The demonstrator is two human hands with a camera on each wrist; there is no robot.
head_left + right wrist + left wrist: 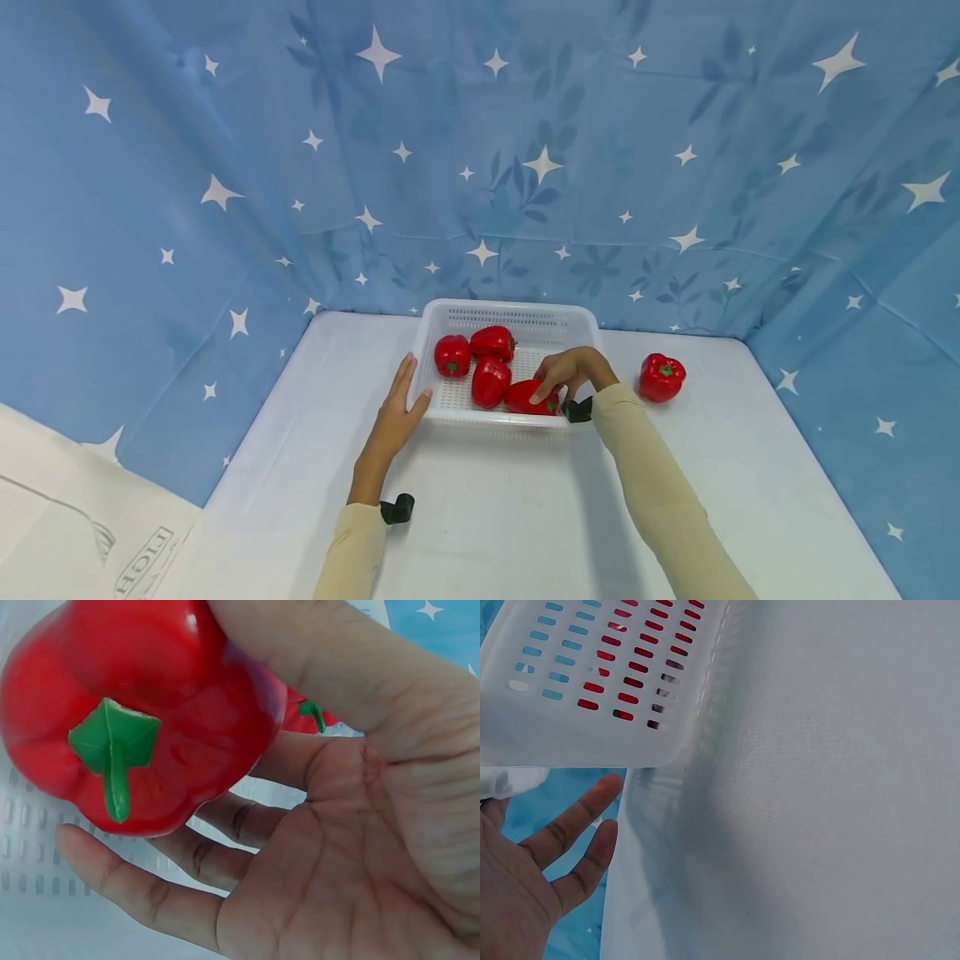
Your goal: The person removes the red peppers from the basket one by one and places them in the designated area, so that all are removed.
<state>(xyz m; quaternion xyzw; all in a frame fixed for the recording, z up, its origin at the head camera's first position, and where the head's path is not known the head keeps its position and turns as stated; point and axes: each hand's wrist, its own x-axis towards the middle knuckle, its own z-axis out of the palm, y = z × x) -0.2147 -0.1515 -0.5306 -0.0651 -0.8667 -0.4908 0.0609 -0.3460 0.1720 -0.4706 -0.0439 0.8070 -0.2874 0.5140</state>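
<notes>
A white perforated basket [517,310] holds several red bell peppers, among them one at the left [452,357] and one at the back [492,342]. My right hand [566,369] reaches over the basket's front right corner and grips a red bell pepper [528,397], thumb on one side and fingers curled beneath. In the right wrist view the green stem of this bell pepper [172,682] faces the camera. At the basket's left side my left hand [393,417] has its fingers extended, with fingertips close to the outer wall [592,735], and holds nothing.
One more red bell pepper [662,377] sits on the white table [495,517], to the right of the basket. Blue star-patterned curtains [465,125] stand behind and along both sides. A white printed sheet or bag [67,517] lies at the lower left.
</notes>
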